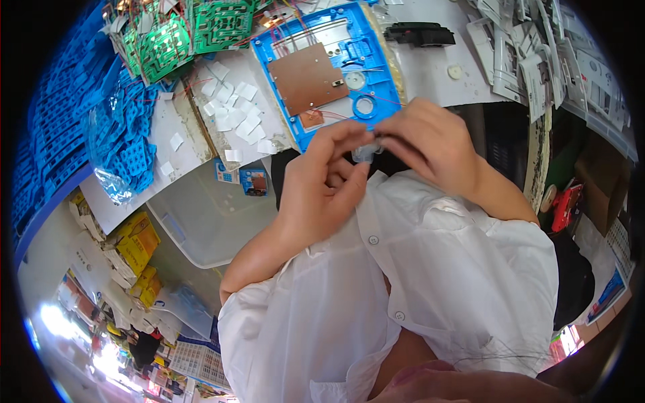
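Note:
My left hand (319,185) is closed with thumb and fingers around a small piece of crumpled, translucent plastic (363,153), just in front of my shirt. Close against it, my right hand (437,144) is pinched; what its fingertips hold is too small and blurred to name. A tiny blue bit (370,127) shows between the two hands. Right beyond them lies an open blue plastic casing (290,40), tilted on the table. Inside it are a brown circuit board (306,80), thin red wires and a round part in a blue ring (363,105).
Green circuit boards (222,25) pile up at the back left, beside scattered white squares (235,117). Blue plastic parts (67,101) are heaped at far left. White casings (531,60) stack at right, near a black part (420,35). A translucent bin (208,221) stands below the table edge.

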`<state>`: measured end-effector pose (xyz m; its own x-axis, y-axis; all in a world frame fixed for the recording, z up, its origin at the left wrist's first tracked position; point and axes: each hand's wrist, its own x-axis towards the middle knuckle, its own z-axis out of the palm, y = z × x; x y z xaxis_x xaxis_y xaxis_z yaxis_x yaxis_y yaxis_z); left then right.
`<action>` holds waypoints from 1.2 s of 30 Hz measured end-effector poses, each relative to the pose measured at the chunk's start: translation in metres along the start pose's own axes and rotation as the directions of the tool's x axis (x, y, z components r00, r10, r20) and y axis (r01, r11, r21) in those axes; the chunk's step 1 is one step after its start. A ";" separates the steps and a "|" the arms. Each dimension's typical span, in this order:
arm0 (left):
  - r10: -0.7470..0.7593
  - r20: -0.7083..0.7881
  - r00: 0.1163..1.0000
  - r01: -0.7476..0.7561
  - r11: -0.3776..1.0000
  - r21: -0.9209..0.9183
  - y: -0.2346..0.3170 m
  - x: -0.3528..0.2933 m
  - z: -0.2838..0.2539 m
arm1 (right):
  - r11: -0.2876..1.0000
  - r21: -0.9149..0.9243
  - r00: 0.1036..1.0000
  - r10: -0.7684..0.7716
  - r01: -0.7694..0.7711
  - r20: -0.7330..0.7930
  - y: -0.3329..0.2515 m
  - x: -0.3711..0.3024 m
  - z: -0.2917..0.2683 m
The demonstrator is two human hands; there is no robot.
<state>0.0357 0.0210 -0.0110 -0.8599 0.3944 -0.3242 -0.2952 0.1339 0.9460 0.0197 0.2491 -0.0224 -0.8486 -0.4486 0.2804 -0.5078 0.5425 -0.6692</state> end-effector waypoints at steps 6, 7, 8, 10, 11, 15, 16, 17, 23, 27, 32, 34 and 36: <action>0.528 0.074 0.846 -0.433 0.599 0.673 -0.017 0.028 -0.009 | 0.960 0.123 0.967 0.255 -0.253 -0.001 0.011 0.001 -0.004; 0.604 0.132 0.786 -0.498 0.493 0.713 -0.018 0.032 -0.009 | 0.947 0.151 0.958 0.286 -0.285 0.016 0.010 0.001 -0.005; 0.595 0.133 0.793 -0.484 0.481 0.731 -0.019 0.032 -0.007 | 0.933 0.182 0.950 0.310 -0.311 0.037 0.010 0.003 -0.006; 0.578 0.135 0.805 -0.456 0.458 0.763 -0.021 0.032 -0.002 | 0.965 0.081 0.964 0.242 -0.251 0.108 0.012 0.006 -0.012; 0.577 0.125 0.807 -0.444 0.455 0.772 -0.023 0.031 -0.001 | 0.976 0.032 0.967 0.211 -0.217 0.146 0.013 0.007 -0.014; 0.617 0.130 0.776 -0.460 0.413 0.786 -0.030 0.033 0.000 | 0.987 -0.159 0.996 -0.016 0.031 0.091 0.017 0.007 -0.010; 0.637 0.143 0.758 -0.479 0.394 0.784 -0.031 0.035 0.000 | 0.983 -0.179 0.995 -0.023 0.041 0.098 0.018 0.007 -0.009; 0.634 0.154 0.758 -0.481 0.385 0.787 -0.031 0.036 -0.001 | 0.979 -0.198 0.994 -0.032 0.052 0.104 0.019 0.007 -0.009; 0.604 0.181 0.776 -0.481 0.382 0.789 -0.030 0.039 -0.003 | 0.955 -0.262 0.973 -0.082 0.139 0.217 0.010 0.014 -0.012; 0.592 0.207 0.779 -0.501 0.389 0.773 -0.030 0.039 -0.007 | 0.979 -0.122 0.972 -0.141 0.165 0.186 0.028 0.008 -0.006; 0.581 0.239 0.778 -0.512 0.366 0.777 -0.031 0.036 -0.008 | 0.974 0.131 0.981 -0.191 0.185 0.040 0.064 -0.005 0.000; 0.560 0.262 0.786 -0.505 0.337 0.795 -0.031 0.035 -0.008 | 0.980 0.122 0.986 -0.160 0.155 0.034 0.066 -0.011 0.001; 0.562 0.273 0.781 -0.505 0.311 0.805 -0.031 0.034 -0.006 | 0.984 0.117 0.990 -0.138 0.135 0.023 0.066 -0.012 0.000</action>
<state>0.0129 0.0252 -0.0516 -0.7239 0.6311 0.2788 0.6776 0.5745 0.4591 -0.0040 0.2898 -0.0702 -0.7668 -0.5351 0.3545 -0.5966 0.3904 -0.7012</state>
